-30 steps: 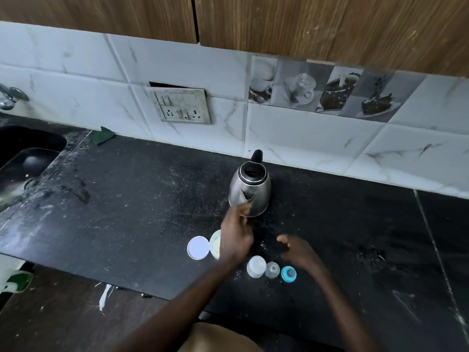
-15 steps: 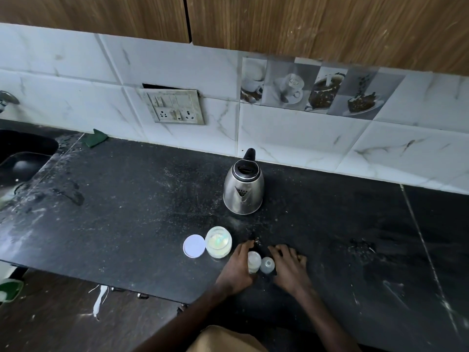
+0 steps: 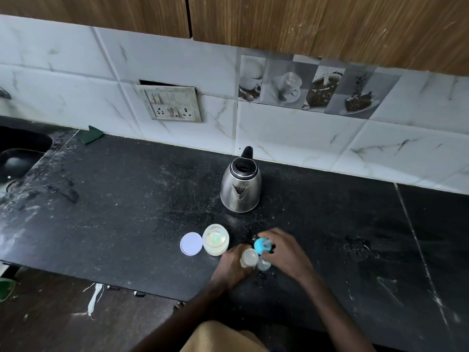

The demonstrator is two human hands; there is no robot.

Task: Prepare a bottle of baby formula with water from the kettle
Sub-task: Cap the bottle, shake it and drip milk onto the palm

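On the black counter [image 3: 127,212] stands a steel kettle [image 3: 240,189] with its lid open. Nearer to me, my left hand [image 3: 232,266] grips the small baby bottle [image 3: 249,257], which looks milky inside. My right hand [image 3: 285,252] holds the blue teat ring [image 3: 262,246] just above and to the right of the bottle's mouth. A clear cap [image 3: 264,264] lies between my hands. Left of the bottle stands an open jar of pale formula powder [image 3: 215,239], with its white lid [image 3: 191,243] flat beside it.
A dark sink [image 3: 17,158] is at the far left, with a green scrub pad [image 3: 91,134] by the wall. A switch and socket plate [image 3: 172,104] hangs on the tiled wall behind. The counter's front edge runs just below my hands.
My left hand came back from the kettle and took hold of the bottle. My right hand picked up the blue teat ring and brought it over beside the bottle.
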